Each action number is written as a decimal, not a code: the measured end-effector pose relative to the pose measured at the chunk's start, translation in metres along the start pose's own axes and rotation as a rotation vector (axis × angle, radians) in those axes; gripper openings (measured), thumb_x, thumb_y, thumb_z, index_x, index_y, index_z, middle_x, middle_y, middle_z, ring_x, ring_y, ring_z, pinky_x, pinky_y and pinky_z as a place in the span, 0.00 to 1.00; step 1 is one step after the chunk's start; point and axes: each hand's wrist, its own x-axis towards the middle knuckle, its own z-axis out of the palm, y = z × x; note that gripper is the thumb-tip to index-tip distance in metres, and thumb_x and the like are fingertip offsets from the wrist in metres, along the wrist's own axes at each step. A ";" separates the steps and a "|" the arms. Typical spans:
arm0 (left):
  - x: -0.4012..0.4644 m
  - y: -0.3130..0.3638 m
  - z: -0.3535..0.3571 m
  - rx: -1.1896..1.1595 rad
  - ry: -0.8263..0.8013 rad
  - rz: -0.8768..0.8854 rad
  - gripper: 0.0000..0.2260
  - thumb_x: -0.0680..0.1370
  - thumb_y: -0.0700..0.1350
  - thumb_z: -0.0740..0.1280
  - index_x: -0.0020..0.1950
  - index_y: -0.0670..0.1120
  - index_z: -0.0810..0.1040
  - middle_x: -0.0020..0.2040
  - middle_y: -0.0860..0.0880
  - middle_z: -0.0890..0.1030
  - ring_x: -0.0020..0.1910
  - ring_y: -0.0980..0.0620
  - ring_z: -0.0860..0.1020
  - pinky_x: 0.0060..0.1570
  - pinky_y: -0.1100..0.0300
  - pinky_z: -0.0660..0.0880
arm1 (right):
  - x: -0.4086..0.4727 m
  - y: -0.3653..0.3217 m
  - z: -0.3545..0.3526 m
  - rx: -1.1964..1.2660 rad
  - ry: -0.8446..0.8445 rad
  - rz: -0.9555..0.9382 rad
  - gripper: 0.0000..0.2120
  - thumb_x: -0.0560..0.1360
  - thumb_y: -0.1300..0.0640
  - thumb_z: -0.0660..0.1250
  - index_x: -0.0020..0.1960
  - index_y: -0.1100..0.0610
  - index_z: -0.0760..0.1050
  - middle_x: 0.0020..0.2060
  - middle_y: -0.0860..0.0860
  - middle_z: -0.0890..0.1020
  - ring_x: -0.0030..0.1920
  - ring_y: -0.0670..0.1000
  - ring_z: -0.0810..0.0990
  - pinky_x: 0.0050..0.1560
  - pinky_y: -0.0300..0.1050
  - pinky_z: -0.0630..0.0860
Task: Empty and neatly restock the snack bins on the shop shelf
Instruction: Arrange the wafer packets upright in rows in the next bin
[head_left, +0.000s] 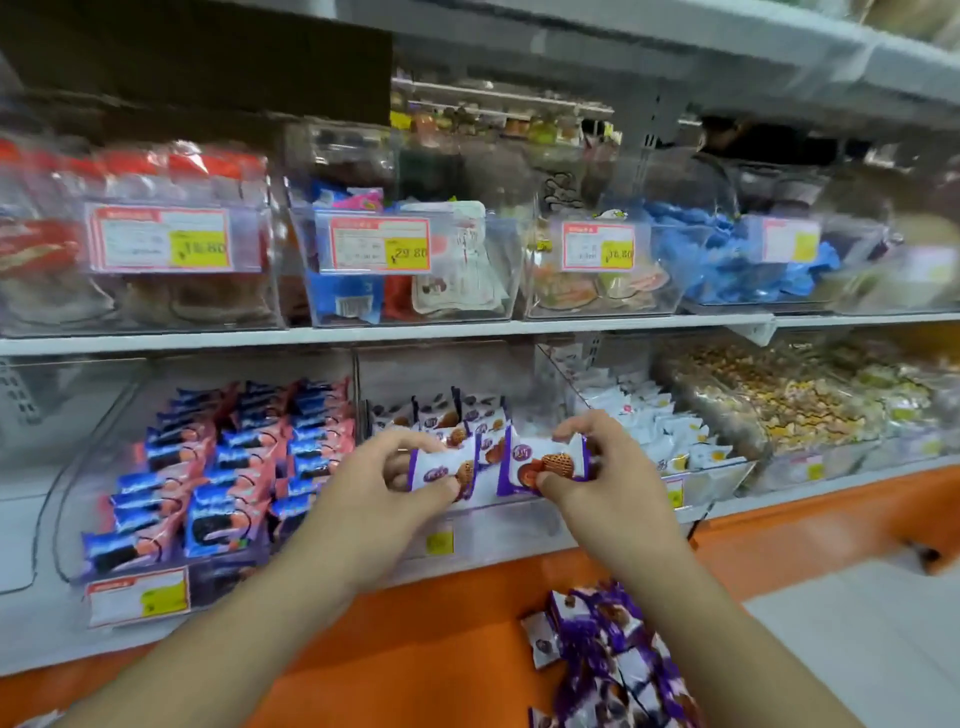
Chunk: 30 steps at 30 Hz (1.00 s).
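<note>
Restocking underway: our left hand (387, 475) and right hand (597, 467) each pinch a purple packet (543, 465); next, we seat them upright in the middle bin (498, 514).

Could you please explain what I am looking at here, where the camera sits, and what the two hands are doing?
There is no machine here: a person wears one wide-angle camera on the head, so the single picture looks forward and down over their own bare arms at a shop shelf.

The left hand pinches one purple-and-white snack packet, and the right hand pinches another packet of the same kind. Both are held at the front of the clear middle bin on the lower shelf, where more of these packets stand in rows.

To the left, a bin holds neat rows of blue-and-pink biscuit packets; to the right is a bin of white packets. Below, a loose pile of purple packets lies on the orange ledge. The upper shelf carries more clear bins with price labels, partly blurred.
</note>
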 end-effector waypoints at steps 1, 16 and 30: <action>0.018 -0.003 0.012 0.086 0.023 0.025 0.10 0.77 0.45 0.76 0.53 0.56 0.80 0.49 0.54 0.85 0.42 0.57 0.82 0.38 0.64 0.76 | 0.011 0.003 -0.005 0.017 0.014 0.011 0.15 0.77 0.59 0.76 0.55 0.45 0.74 0.41 0.49 0.84 0.30 0.43 0.79 0.25 0.32 0.70; 0.161 -0.075 0.061 0.675 0.204 0.016 0.11 0.70 0.44 0.76 0.43 0.58 0.77 0.45 0.53 0.84 0.44 0.47 0.83 0.45 0.54 0.80 | 0.071 0.062 -0.018 -0.018 0.023 0.073 0.17 0.75 0.58 0.76 0.54 0.41 0.74 0.39 0.46 0.84 0.36 0.48 0.83 0.32 0.48 0.82; 0.185 -0.083 0.079 0.766 0.143 0.058 0.11 0.72 0.49 0.81 0.50 0.57 0.82 0.46 0.57 0.81 0.52 0.50 0.76 0.58 0.55 0.70 | 0.076 0.077 -0.023 0.070 -0.017 0.023 0.16 0.75 0.58 0.77 0.53 0.42 0.75 0.38 0.47 0.83 0.38 0.47 0.81 0.32 0.46 0.78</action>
